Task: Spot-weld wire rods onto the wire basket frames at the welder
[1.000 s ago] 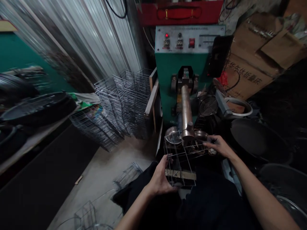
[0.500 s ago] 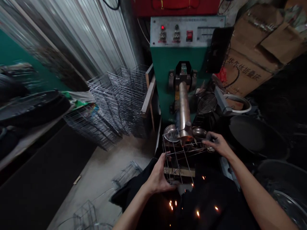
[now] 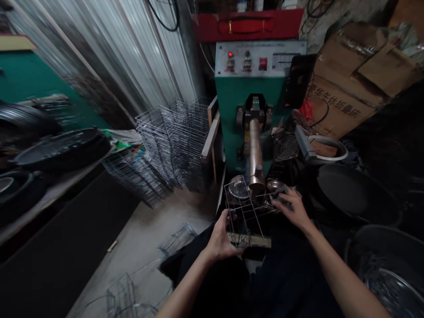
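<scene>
Wire basket frame (image 3: pixel 247 216), side edges gripped by left hand (image 3: pixel 220 238) and right hand (image 3: pixel 289 207), electrode (image 3: pixel 255 154) just above

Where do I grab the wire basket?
Grab the wire basket by its side wires, coming in from left and right, like the left hand and right hand. Thin open wires let fingers wrap around.
</scene>
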Available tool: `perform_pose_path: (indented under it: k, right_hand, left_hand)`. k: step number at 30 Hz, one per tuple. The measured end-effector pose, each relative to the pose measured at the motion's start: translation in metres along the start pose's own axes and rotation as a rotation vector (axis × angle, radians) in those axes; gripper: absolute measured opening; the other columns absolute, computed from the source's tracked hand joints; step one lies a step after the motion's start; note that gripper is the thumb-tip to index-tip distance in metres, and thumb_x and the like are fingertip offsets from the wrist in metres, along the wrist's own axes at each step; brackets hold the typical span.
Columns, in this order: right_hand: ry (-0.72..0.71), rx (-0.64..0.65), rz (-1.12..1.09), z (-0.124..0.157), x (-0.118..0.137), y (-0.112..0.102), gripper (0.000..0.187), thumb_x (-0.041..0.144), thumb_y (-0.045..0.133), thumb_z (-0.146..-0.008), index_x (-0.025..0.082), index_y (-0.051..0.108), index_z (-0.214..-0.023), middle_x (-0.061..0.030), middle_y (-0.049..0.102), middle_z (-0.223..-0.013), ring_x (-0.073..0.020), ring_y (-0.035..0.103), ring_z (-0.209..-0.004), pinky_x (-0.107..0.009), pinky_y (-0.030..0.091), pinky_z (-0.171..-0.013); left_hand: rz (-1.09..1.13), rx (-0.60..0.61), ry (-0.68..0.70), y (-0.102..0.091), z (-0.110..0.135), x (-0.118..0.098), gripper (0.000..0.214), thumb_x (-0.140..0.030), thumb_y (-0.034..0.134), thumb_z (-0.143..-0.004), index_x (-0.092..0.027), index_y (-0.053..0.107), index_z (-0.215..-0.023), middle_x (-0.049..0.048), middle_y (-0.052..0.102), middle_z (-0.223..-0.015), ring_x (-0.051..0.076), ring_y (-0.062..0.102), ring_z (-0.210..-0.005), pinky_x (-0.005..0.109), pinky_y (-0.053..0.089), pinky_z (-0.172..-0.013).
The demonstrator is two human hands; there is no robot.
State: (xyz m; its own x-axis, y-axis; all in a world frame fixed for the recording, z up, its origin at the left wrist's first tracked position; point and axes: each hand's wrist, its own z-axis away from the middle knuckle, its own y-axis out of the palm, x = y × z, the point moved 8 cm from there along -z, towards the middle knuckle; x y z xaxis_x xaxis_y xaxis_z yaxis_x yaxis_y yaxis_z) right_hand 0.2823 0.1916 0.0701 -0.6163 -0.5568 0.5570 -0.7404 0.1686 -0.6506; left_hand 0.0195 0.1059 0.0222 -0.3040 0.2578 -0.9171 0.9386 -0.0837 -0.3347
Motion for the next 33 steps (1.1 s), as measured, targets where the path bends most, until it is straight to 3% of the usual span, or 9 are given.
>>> perform_pose_path:
  k: [6,17,33]
  right_hand:
    - [-0.015,0.031,0.039,-0.013,0.001,0.007,0.045,0.064,0.062,-0.095,0.024,0.071,-0.076,-0.0072,0.068,-0.097,-0.0277,0.061,-0.097,-0.042,0.046,-0.087]
    - [-0.013,0.094,0.013,-0.031,-0.004,0.01,0.048,0.065,0.064,-0.094,0.024,0.069,-0.071,-0.0071,0.067,-0.094,-0.0263,0.059,-0.093,-0.041,0.045,-0.084]
    - [0.007,0.104,-0.046,-0.042,-0.007,0.007,0.046,0.064,0.07,-0.09,0.024,0.069,-0.068,-0.007,0.07,-0.097,-0.0268,0.061,-0.095,-0.041,0.044,-0.086]
  left_hand:
    - [0.019,-0.006,-0.021,-0.001,-0.005,0.01,0.106,-0.032,0.093,-0.055,-0.018,0.035,-0.142,0.0167,0.057,-0.134,0.037,0.064,-0.123,0.059,0.051,-0.113]
    - [0.038,-0.045,-0.002,-0.003,-0.02,0.018,0.107,-0.029,0.094,-0.049,-0.017,0.041,-0.141,0.0154,0.057,-0.135,0.036,0.062,-0.124,0.055,0.053,-0.112]
    - [0.037,-0.025,0.034,-0.006,-0.037,0.004,0.09,-0.034,0.091,-0.055,-0.022,0.048,-0.133,0.0093,0.062,-0.125,0.031,0.066,-0.112,0.051,0.057,-0.104]
